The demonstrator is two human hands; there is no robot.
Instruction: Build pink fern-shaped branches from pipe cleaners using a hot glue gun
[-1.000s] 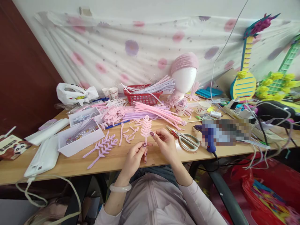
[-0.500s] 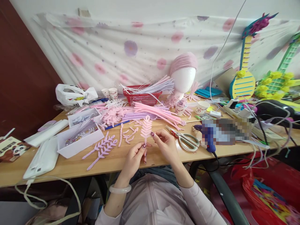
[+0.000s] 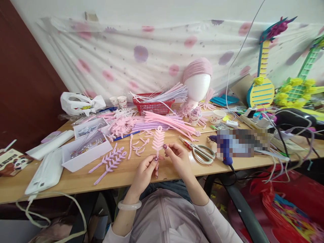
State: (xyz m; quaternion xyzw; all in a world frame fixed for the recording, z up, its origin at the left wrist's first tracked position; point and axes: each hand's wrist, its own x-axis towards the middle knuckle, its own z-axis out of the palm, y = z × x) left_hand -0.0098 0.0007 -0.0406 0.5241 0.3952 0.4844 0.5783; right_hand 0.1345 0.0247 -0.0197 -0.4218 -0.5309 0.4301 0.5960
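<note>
A pink pipe-cleaner leaf (image 3: 158, 139) stands upright over the front of the wooden table (image 3: 121, 173). My left hand (image 3: 146, 170) pinches its stem from below. My right hand (image 3: 178, 158) pinches the leaf's lower right side, with a thin strand between its fingers. Two finished lilac-pink leaves (image 3: 109, 161) lie flat on the table to the left. Short pink bent pieces (image 3: 138, 145) are scattered just behind my hands.
Scissors (image 3: 201, 151) and a blue glue gun (image 3: 224, 148) lie to the right. White trays of small parts (image 3: 86, 148) sit at left. A heap of pink and purple pipe cleaners (image 3: 162, 122), a red basket (image 3: 153, 104) and a foam head (image 3: 197, 84) stand behind.
</note>
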